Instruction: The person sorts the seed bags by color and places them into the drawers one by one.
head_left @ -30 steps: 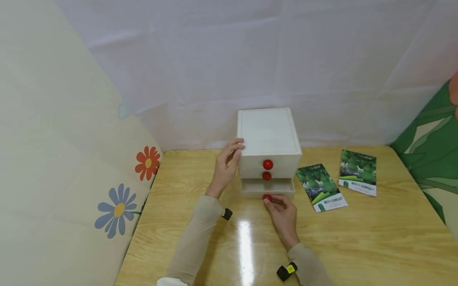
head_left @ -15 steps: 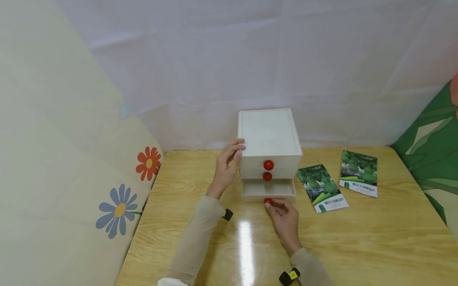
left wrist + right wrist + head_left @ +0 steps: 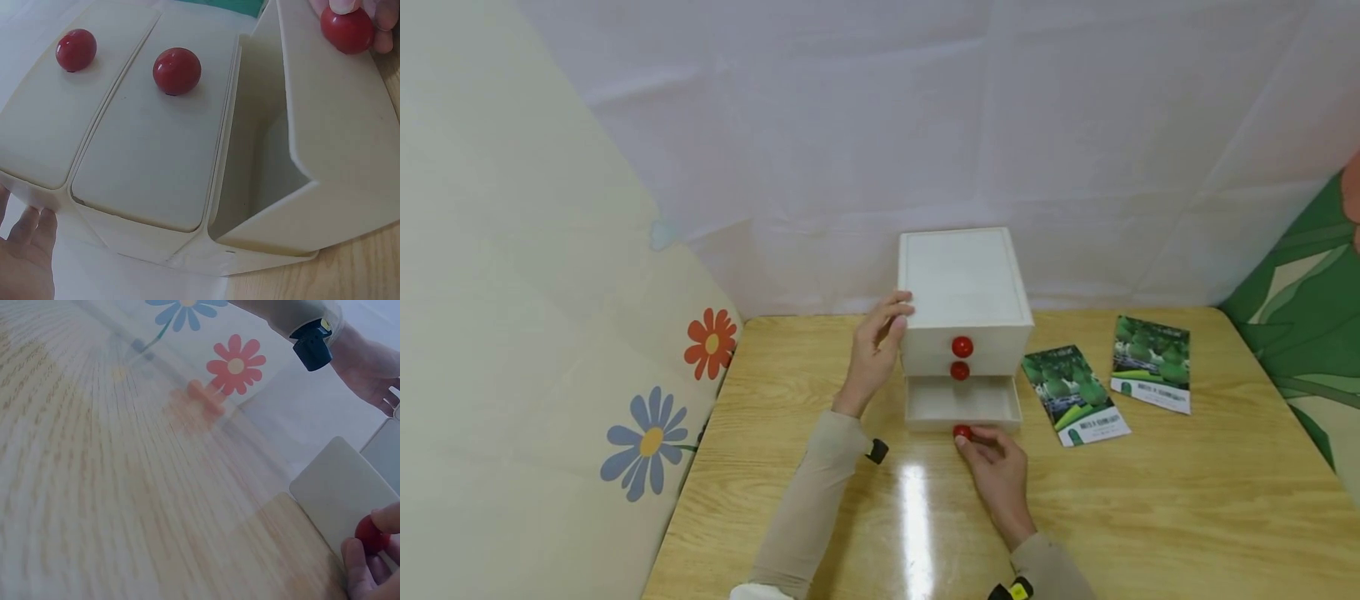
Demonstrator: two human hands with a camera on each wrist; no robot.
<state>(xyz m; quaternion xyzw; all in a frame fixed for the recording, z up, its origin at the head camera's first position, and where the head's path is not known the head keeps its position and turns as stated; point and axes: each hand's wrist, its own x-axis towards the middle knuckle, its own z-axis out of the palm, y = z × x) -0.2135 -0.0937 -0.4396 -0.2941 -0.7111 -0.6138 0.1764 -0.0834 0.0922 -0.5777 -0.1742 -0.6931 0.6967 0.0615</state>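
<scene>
A white three-drawer box [image 3: 966, 279] with red round knobs stands on the table. Its bottom drawer [image 3: 958, 400] is pulled out part way, and the part that shows inside is bare. My right hand [image 3: 1000, 475] pinches this drawer's red knob [image 3: 962, 432] between thumb and fingers, seen also in the right wrist view. Against the box's left side rests my left hand [image 3: 876, 346], fingers extended along the top edge near the front. Both upper drawers are closed; their knobs [image 3: 177, 70] show plainly in the left wrist view.
Two green printed leaflets [image 3: 1075, 396] lie to the right of the box, one [image 3: 1151, 363] farther back. Behind the box hangs a pale cloth wall [image 3: 865, 150]. A flower-printed panel [image 3: 647, 333] borders the wooden table [image 3: 760, 400] on the left.
My right hand has moved toward me with the knob, and the bottom drawer has come farther out of the box. My left hand has stayed at the box's side.
</scene>
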